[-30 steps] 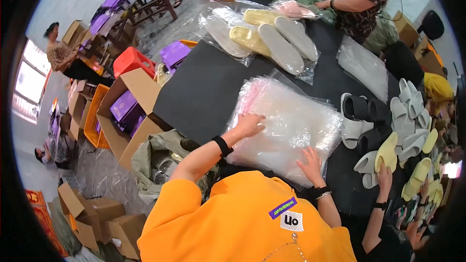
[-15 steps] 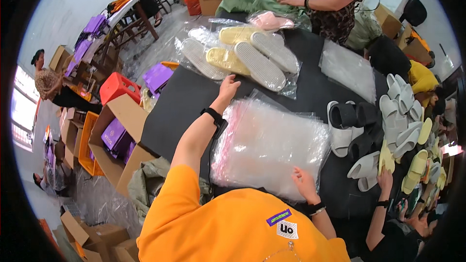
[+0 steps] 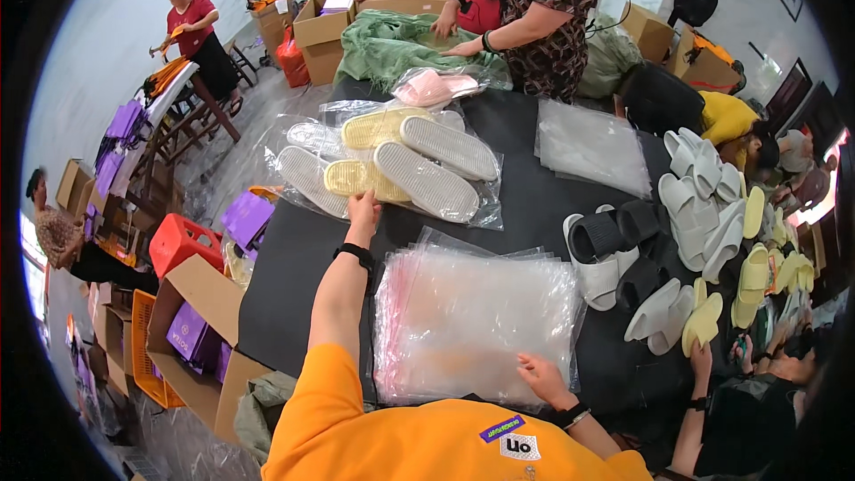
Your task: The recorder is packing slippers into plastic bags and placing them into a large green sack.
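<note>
My left hand (image 3: 363, 212) reaches forward across the black table to the near edge of a pile of slippers in clear bags. Its fingertips touch the wrapping by a pale yellow slipper (image 3: 363, 180); the fingers look outstretched. Around that slipper lie white ribbed slippers (image 3: 427, 183), soles up, and another yellow one. My right hand (image 3: 543, 379) is open and low over the near right part of a stack of clear plastic bags (image 3: 472, 316) with a pink left edge. It holds nothing.
Loose grey, black and yellow slippers (image 3: 704, 214) crowd the table's right side, where a co-worker's hand (image 3: 701, 359) holds a yellow slipper (image 3: 704, 321). More clear bags (image 3: 592, 147) lie at far right. Opposite, a person handles green cloth (image 3: 383, 44). A cardboard box (image 3: 200, 303) stands left.
The view has shifted, so the table sits lower and further left. My left hand has moved forward onto the wrapped slippers. The co-worker's hand at right has drawn a yellow slipper nearer.
</note>
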Demonstrator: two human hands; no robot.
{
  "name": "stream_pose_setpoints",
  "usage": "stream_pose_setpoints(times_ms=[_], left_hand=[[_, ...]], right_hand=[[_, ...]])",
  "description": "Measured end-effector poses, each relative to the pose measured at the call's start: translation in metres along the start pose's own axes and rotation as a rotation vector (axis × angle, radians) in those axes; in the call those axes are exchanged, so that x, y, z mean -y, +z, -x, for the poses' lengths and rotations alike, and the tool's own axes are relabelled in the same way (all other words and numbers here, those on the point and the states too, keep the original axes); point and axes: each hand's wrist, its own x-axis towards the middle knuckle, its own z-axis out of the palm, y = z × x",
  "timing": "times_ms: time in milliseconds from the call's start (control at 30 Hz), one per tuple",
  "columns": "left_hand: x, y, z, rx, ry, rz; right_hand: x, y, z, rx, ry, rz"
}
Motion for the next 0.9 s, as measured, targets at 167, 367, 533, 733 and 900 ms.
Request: stream_pose_setpoints(times_ms=[167, 367, 533, 733, 900], left_hand=[[-0.037, 0.025, 0.029, 0.193, 0.174, -0.136], [-0.125, 0.09, 0.147, 0.625, 0.481, 0.223], [-0.163, 0.093, 0.243, 0.87, 0.633, 0.423], [-0.178, 0.056, 0.304, 1.039, 0.664, 0.521], [-0.175, 0.035, 0.329, 0.937, 0.721, 0.386]], right_hand=[[0.005, 0.0, 0.001, 0.007, 0.028, -0.027], [0.014, 0.002, -0.022, -0.01, 0.004, -0.123], [0.055, -0.007, -0.047, -0.309, -0.229, -0.156], [0.056, -0.009, -0.063, -0.23, -0.197, -0.738], [0.03, -0.01, -0.049, -0.042, -0.263, -0.745]])
